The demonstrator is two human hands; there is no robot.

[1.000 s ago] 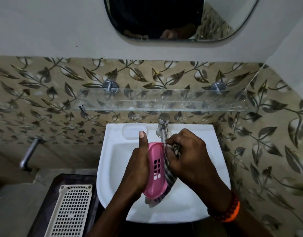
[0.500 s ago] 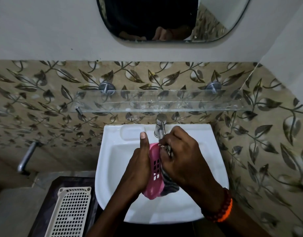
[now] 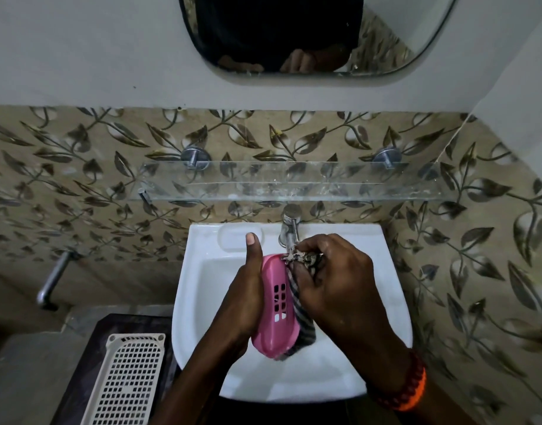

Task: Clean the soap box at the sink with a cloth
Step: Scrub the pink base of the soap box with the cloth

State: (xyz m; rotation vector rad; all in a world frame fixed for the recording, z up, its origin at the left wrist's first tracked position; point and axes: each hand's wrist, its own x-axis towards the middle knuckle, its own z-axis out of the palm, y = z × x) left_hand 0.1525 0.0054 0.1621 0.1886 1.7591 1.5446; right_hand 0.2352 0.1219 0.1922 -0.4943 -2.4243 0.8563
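At the far left a metal pipe juts from the leaf-patterned tile wall, and nearer, on the dark worktop left of the basin, lies a cream perforated plastic tray, apart from the work. Over the white ceramic sink, the left hand is closed around the pink oval plastic soap box, thumb lying straight up along its left side, holding it on edge with its slotted face turned up. Compared with a second ago, the box sits the same way in that grip, but the striped dark cloth has bunched tighter against its right side, with less of it trailing below the near end. The right hand, clenched on the cloth, has worked up toward the far end of the box, its knuckles now just below the steel tap. No water can be seen running. This suggests the wiping stroke is travelling along the right flank, so cleaning is under way rather than finished; the slotted face and left side probably need attention too.
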